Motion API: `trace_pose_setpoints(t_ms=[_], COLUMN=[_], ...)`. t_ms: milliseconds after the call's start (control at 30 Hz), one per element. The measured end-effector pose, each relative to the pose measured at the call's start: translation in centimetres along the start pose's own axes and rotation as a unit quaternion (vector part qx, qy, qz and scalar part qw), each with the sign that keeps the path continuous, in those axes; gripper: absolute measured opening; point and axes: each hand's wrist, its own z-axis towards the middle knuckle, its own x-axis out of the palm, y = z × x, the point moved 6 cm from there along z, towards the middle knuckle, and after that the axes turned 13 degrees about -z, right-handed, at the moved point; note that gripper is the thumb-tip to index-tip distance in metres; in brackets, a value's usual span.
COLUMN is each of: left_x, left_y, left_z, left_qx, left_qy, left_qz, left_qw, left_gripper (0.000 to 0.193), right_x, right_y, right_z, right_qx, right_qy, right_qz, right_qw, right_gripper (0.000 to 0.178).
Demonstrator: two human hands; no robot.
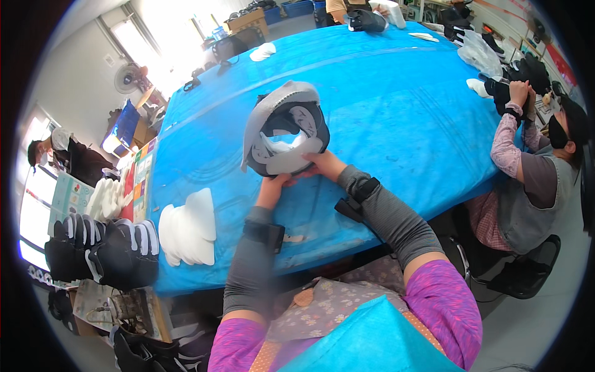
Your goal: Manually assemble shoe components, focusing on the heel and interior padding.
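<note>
Above the blue-covered table [372,130] I hold a grey and black shoe upper [291,162], its opening facing me and pale lining showing inside. My right hand [327,166] grips its lower right edge. Beneath its lower rim, my left hand [273,188] is closed on it, with some fingers hidden behind the upper. Left of my left forearm lies a fanned stack of white, rounded flat pieces [188,229].
Several black shoe uppers with white edges [121,251] stand at the table's left corner. A co-worker [539,161] sits at the right, handling a black piece. Another person [68,152] is at the far left. A black item [367,20] lies at the far edge.
</note>
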Motion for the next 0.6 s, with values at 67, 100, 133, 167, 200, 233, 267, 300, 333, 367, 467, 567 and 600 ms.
trace_pose_setpoints(t_ms=[67, 100, 133, 167, 200, 233, 267, 300, 333, 367, 467, 567, 600], left_x=[0.19, 0.35, 0.51, 0.4, 0.35, 0.29, 0.22, 0.11, -0.01, 0.18, 0.46, 0.37, 0.38], left_y=[-0.16, -0.25, -0.31, -0.32, -0.32, -0.31, -0.31, -0.28, -0.25, -0.31, -0.46, -0.42, -0.42], left_z=[-0.05, -0.05, -0.04, -0.07, -0.09, -0.11, -0.06, -0.04, -0.01, -0.03, -0.1, -0.09, -0.06], left_qx=[0.005, 0.005, 0.005, 0.005, 0.007, 0.008, 0.009, 0.007, 0.006, 0.005, 0.005, 0.003, 0.003], left_qy=[0.003, 0.006, 0.009, 0.008, 0.01, 0.012, 0.011, 0.009, 0.006, 0.006, 0.01, 0.008, 0.006], left_qz=[-0.003, -0.001, 0.0, 0.001, -0.003, -0.007, -0.006, 0.0, 0.006, 0.006, 0.0, -0.001, 0.003], left_qw=[1.0, 1.0, 1.0, 1.0, 1.0, 1.0, 1.0, 1.0, 1.0, 1.0, 1.0, 1.0, 1.0], left_gripper=[0.028, 0.028, 0.028, 0.028, 0.028, 0.028, 0.028, 0.028, 0.027, 0.027, 0.027, 0.027, 0.027], right_x=[0.16, 0.04, -0.07, 0.05, 0.16, 0.25, 0.27, 0.28, 0.27, 0.12, -0.01, 0.09, 0.05], right_y=[0.03, 0.11, 0.08, 0.13, 0.18, 0.22, 0.23, 0.25, 0.36, 0.27, 0.12, 0.06, 0.02], right_z=[0.04, 0.05, 0.03, 0.02, 0.01, 0.0, -0.01, 0.0, 0.01, -0.03, -0.01, 0.13, 0.16], right_qx=[-0.014, -0.026, -0.027, -0.027, -0.028, -0.028, -0.024, -0.019, -0.019, -0.012, -0.006, -0.009, -0.011], right_qy=[-0.011, -0.023, -0.024, -0.02, -0.016, -0.015, -0.016, -0.017, -0.016, -0.008, 0.004, 0.008, 0.007], right_qz=[0.003, 0.005, 0.006, 0.005, 0.004, 0.005, 0.006, 0.007, 0.007, -0.001, -0.007, -0.008, -0.011], right_qw=[1.0, 0.999, 0.999, 0.999, 0.999, 0.999, 1.0, 1.0, 1.0, 1.0, 1.0, 1.0, 1.0], right_gripper=[0.038, 0.034, 0.034, 0.034, 0.033, 0.033, 0.033, 0.032, 0.032, 0.036, 0.039, 0.038, 0.038])
